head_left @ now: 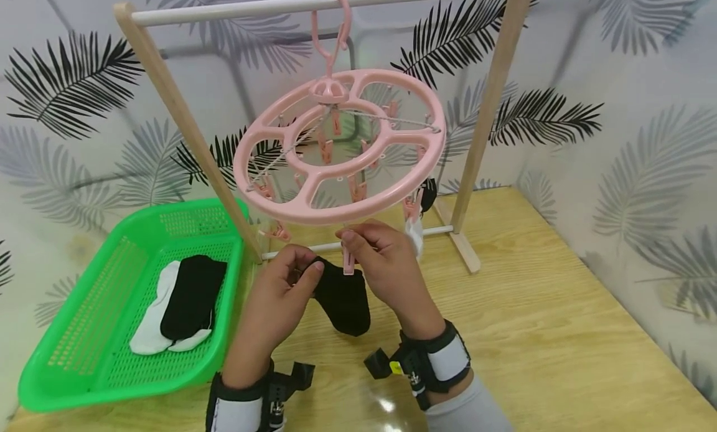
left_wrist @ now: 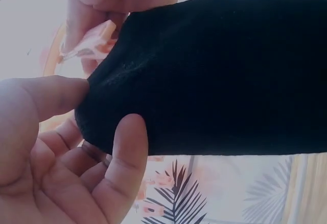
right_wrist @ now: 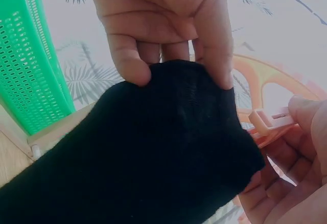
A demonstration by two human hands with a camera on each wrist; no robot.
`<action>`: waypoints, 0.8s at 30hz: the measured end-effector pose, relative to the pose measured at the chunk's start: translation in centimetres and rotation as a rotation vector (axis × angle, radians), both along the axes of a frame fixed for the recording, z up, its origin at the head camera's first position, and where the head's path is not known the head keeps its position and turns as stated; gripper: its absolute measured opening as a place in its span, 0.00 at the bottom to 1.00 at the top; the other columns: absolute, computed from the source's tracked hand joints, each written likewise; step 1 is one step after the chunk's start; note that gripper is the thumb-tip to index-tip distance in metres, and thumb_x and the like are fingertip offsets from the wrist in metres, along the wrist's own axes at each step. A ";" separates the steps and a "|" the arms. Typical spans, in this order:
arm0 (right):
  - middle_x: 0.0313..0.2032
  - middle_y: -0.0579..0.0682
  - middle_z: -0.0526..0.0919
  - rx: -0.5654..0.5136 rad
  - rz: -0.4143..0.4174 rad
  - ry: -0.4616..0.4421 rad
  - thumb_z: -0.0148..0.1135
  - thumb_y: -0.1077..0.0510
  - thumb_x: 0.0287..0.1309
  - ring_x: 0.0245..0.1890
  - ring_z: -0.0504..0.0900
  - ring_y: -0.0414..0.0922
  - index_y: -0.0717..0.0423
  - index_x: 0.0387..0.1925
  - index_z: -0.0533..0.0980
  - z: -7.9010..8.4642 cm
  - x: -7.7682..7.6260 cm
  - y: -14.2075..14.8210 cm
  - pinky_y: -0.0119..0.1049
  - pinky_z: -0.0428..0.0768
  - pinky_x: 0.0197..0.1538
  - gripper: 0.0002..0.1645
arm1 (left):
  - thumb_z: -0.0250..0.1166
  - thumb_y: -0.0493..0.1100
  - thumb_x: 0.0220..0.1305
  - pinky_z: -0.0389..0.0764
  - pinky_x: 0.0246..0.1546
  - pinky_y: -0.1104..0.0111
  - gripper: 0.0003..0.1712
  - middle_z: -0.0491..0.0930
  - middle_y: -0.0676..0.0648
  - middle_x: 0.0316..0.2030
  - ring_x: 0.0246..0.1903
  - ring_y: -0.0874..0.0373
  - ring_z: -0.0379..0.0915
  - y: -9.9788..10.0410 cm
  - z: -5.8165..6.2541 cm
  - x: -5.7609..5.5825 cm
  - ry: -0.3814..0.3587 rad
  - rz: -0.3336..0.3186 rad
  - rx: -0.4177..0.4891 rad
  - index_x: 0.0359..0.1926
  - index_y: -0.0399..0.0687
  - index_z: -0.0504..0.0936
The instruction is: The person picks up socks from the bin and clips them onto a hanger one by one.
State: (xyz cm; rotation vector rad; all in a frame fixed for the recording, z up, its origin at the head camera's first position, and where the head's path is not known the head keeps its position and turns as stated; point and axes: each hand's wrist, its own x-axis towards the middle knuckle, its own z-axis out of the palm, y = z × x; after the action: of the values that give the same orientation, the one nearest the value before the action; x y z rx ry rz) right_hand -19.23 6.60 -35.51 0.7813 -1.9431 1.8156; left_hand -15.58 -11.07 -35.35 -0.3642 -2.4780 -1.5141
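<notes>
A black sock (head_left: 343,301) hangs beneath the near rim of a round pink drying hanger (head_left: 313,214). My left hand (head_left: 285,289) pinches the sock's opening at its upper left. In the left wrist view, the thumb and fingers hold the edge of the black sock (left_wrist: 219,75). My right hand (head_left: 386,267) pinches a pink clothespin (head_left: 348,261) at the sock's upper right edge. The right wrist view shows this clothespin (right_wrist: 271,120) close beside the sock's edge; whether it bites the fabric I cannot tell.
A green basket (head_left: 238,295) at the left holds a black sock (head_left: 196,295) and white socks (head_left: 154,320). The hanger's hook loops over a white rod (head_left: 241,10) on a wooden frame (head_left: 493,108). Beyond my right hand, a white item (head_left: 414,233) hangs from another clothespin (head_left: 412,205).
</notes>
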 end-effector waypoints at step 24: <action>0.32 0.52 0.82 0.042 0.042 -0.131 0.58 0.51 0.71 0.33 0.77 0.45 0.64 0.47 0.81 0.0 0.1 0.3 0.37 0.77 0.37 0.18 | 0.62 0.39 0.71 0.80 0.37 0.64 0.05 0.81 0.46 0.37 0.37 0.56 0.77 0.7 0.1 0.1 0.087 -0.023 0.086 0.44 0.42 0.79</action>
State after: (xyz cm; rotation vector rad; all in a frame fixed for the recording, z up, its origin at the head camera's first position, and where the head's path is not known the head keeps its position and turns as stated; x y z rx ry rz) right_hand -19.12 6.92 -35.48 0.7390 -2.0675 1.8994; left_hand -15.43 -10.38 -35.30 -0.4353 -2.3422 -1.5730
